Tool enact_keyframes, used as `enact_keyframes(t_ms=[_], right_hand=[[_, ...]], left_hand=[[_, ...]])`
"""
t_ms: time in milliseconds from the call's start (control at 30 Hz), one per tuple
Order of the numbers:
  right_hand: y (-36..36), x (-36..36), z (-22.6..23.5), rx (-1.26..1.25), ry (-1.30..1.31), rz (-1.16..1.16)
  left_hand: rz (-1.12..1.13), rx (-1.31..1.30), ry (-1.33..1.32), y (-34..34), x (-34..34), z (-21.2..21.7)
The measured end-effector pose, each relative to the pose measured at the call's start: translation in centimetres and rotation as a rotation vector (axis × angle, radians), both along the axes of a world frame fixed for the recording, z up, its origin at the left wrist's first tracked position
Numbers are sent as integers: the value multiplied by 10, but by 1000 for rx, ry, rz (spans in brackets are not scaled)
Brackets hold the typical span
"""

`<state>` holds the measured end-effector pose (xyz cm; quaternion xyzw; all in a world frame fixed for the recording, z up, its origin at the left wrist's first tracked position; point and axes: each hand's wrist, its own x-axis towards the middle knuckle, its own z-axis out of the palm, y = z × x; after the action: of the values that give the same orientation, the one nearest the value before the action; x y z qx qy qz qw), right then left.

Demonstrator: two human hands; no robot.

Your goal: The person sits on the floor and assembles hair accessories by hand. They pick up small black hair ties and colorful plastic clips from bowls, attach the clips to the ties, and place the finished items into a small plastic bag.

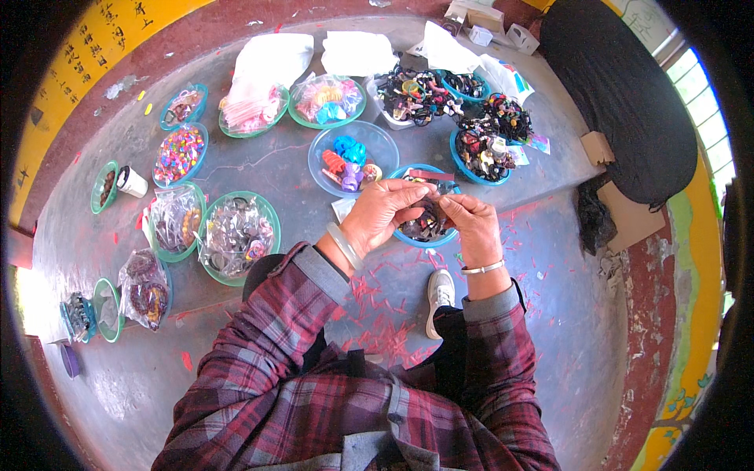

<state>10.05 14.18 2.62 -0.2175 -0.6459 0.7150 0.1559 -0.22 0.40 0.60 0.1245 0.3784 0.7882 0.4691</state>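
Both hands meet in front of me, over a blue basin [430,242] of dark small pieces. My left hand [382,213] is closed in a pinch, with a pale bangle at its wrist. Facing it, my right hand [476,229] is also pinched, a metal bangle on that wrist. Their fingertips come together on something small and dark that I cannot make out. A dull red strip [432,175] shows just beyond the fingertips; whether it is held or lies over the basin, I cannot tell. Beyond my left hand stands a clear bluish bowl [320,154] with blue, orange and purple hair scrunchies.
Blue tubs [481,180] and a white tub [386,115] of dark hair ties stand at the far right. Green basins [275,228] with bagged items and a basin of colourful beads [179,155] are on the left. Red scraps [377,314] litter the floor around my shoe [440,294].
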Motion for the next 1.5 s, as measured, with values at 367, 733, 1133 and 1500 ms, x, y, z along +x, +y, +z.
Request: enact_keyframes(t_ms=[367,733,1133,1500], right_hand=[[-4,-2,-4,67,-46,27],[-2,-2,-6,62,-115,92],[11,3,-3,-6,-73,94],[15,6,-11,-221,-4,-17]], left_hand=[[52,75,-23,-2,-3,-4],[101,95,-16,-3,-2,1],[91,96,9,0,-3,-6],[-33,90,11,3,5,-4]])
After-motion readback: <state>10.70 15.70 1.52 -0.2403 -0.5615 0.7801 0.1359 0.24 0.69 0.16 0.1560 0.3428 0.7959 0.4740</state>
